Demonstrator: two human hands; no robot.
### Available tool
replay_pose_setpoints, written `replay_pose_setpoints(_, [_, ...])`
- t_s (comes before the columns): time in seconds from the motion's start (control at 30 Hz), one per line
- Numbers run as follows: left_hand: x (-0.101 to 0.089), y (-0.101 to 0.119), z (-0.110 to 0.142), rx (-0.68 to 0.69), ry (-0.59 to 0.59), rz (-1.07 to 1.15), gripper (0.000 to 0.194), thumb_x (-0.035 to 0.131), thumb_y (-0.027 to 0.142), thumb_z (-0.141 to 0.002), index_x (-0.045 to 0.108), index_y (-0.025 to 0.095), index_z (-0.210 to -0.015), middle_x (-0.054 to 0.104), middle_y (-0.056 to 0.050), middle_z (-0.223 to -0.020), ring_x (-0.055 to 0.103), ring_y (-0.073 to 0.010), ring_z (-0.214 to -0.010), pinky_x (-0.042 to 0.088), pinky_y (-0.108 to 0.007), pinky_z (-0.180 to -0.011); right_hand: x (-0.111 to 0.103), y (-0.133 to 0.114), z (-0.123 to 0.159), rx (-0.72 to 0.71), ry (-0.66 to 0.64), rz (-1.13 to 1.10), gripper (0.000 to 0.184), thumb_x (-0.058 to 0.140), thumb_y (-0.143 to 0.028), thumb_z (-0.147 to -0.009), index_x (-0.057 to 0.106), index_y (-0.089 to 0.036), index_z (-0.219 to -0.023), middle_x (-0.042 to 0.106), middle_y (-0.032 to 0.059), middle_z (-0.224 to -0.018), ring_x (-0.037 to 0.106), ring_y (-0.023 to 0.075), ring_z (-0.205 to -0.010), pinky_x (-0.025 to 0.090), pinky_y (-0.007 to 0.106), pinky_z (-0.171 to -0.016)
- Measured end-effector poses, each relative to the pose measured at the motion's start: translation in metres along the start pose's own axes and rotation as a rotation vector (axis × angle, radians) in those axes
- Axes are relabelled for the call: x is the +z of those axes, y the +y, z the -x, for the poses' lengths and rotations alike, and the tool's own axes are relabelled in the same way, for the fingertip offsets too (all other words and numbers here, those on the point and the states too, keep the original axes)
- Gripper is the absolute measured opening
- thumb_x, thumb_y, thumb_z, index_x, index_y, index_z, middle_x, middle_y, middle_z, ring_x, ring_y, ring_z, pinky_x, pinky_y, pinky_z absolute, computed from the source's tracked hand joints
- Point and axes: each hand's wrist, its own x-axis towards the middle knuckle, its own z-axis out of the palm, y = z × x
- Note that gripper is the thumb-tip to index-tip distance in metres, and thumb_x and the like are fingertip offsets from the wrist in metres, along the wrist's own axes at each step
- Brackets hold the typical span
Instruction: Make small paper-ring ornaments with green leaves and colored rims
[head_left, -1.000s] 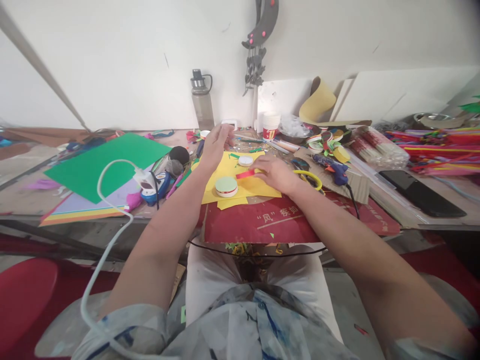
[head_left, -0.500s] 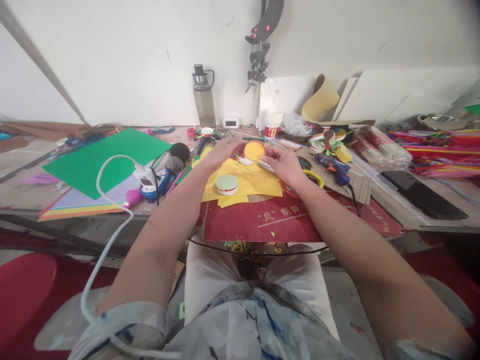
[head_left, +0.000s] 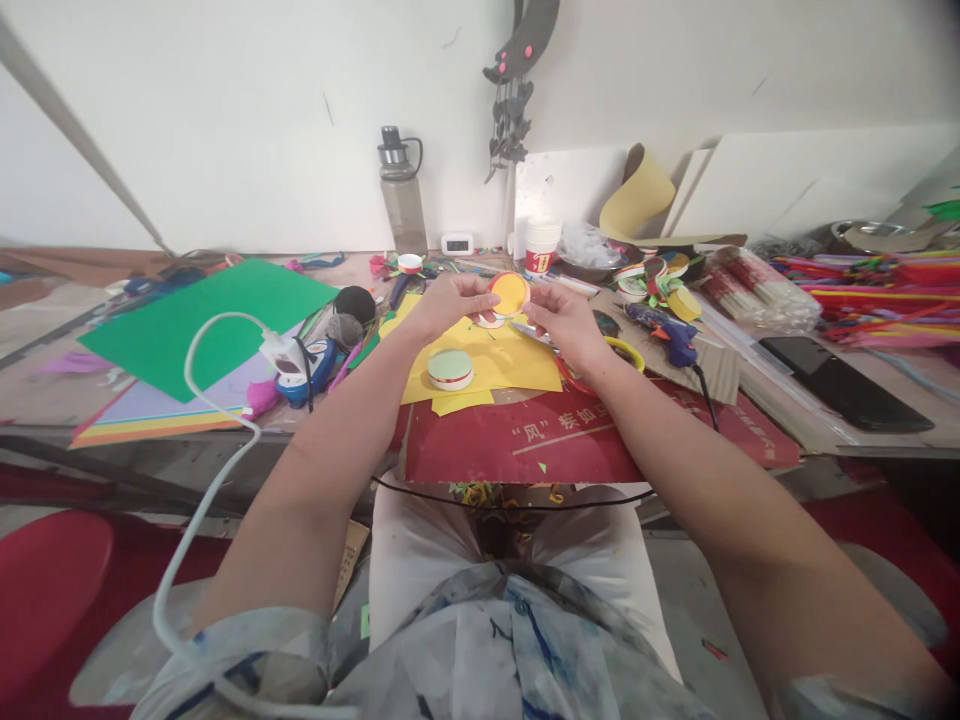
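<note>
Above the yellow paper (head_left: 517,365), the left hand (head_left: 450,302) and right hand (head_left: 562,318) held a yellow-faced round piece (head_left: 511,294) between them, fingers pinched nearly closed on opposite edges. Its yellow face and red rim were in place, though whether they were fixed could not be told; a green-topped round piece (head_left: 451,370) sat on the paper, banded red and seemingly complete.

Bottle (head_left: 403,205) left of cups (head_left: 541,247), phone (head_left: 844,385) right
</note>
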Motion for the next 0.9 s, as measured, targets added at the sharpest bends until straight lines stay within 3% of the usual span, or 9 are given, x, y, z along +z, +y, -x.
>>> replay_pose_setpoints(0.13, [0.000, 0.001, 0.000, 0.010, 0.085, -0.013, 0.037, 0.087, 0.049, -0.082, 0.073, 0.015, -0.081, 0.078, -0.005, -0.075, 0.070, -0.0108, -0.068, 0.051, -0.025, -0.067, -0.002, 0.001, -0.001, -0.106, 0.143, 0.092, 0.029, 0.077, -0.036, -0.085, 0.063, -0.024, -0.107, 0.070, 0.0027, -0.096, 0.061, 0.0164, -0.080, 0.051, 0.031, -0.070])
replay_pose_setpoints(0.23, [0.001, 0.001, 0.000, -0.007, 0.119, -0.012, 0.039, 0.087, 0.051, -0.082, 0.072, 0.015, -0.081, 0.077, -0.005, -0.075, 0.070, -0.0114, -0.069, 0.051, -0.026, -0.068, -0.003, -0.001, 0.000, -0.144, 0.177, 0.135, 0.021, 0.072, -0.036, -0.087, 0.064, -0.024, -0.102, 0.069, 0.0030, -0.095, 0.061, 0.0174, -0.081, 0.052, 0.032, -0.071])
replay_pose_setpoints(0.43, [0.009, 0.004, 0.001, 0.000, 0.091, 0.102, 0.049, 0.092, 0.054, -0.074, 0.062, 0.016, -0.080, 0.074, -0.003, -0.084, 0.071, -0.0112, -0.077, 0.058, -0.028, -0.075, 0.003, -0.005, 0.005, -0.159, 0.078, 0.164, 0.020, 0.069, -0.040, -0.089, 0.071, -0.022, -0.096, 0.069, 0.0034, -0.086, 0.058, 0.0174, -0.075, 0.050, 0.033, -0.066])
replay_pose_setpoints(0.6, [0.016, 0.007, 0.004, -0.034, -0.017, 0.224, 0.063, 0.097, 0.062, -0.064, 0.058, 0.017, -0.086, 0.069, 0.000, -0.087, 0.070, -0.0123, -0.082, 0.063, -0.034, -0.083, 0.006, -0.007, 0.009, -0.177, -0.015, 0.170, 0.029, 0.072, -0.048, -0.090, 0.072, -0.022, -0.103, 0.074, 0.0065, -0.101, 0.065, 0.0201, -0.088, 0.056, 0.035, -0.074])
replay_pose_setpoints(0.73, [0.017, 0.006, 0.004, -0.046, -0.024, 0.281, 0.067, 0.096, 0.064, -0.064, 0.059, 0.019, -0.097, 0.068, -0.002, -0.098, 0.070, -0.0144, -0.090, 0.062, -0.033, -0.082, 0.005, -0.011, 0.012, -0.177, -0.105, 0.119, 0.044, 0.059, -0.065, -0.099, 0.073, -0.025, -0.109, 0.075, 0.0084, -0.113, 0.068, 0.0223, -0.098, 0.058, 0.036, -0.076])
replay_pose_setpoints(0.8, [0.017, 0.004, 0.004, -0.039, -0.004, 0.300, 0.069, 0.096, 0.065, -0.064, 0.060, 0.020, -0.103, 0.068, -0.002, -0.104, 0.070, -0.0147, -0.092, 0.061, -0.032, -0.081, 0.006, -0.012, 0.013, -0.203, -0.120, 0.132, 0.041, 0.064, -0.063, -0.098, 0.074, -0.025, -0.111, 0.075, 0.0084, -0.118, 0.068, 0.0225, -0.100, 0.059, 0.037, -0.079])
replay_pose_setpoints(0.9, [0.016, 0.003, 0.003, -0.024, -0.007, 0.325, 0.074, 0.096, 0.066, -0.063, 0.062, 0.022, -0.112, 0.068, -0.003, -0.107, 0.070, -0.0145, -0.091, 0.061, -0.032, -0.081, 0.007, -0.011, 0.012, -0.274, -0.077, 0.224, 0.026, 0.081, -0.043, -0.088, 0.076, -0.025, -0.106, 0.074, 0.0079, -0.118, 0.067, 0.0212, -0.096, 0.059, 0.039, -0.085])
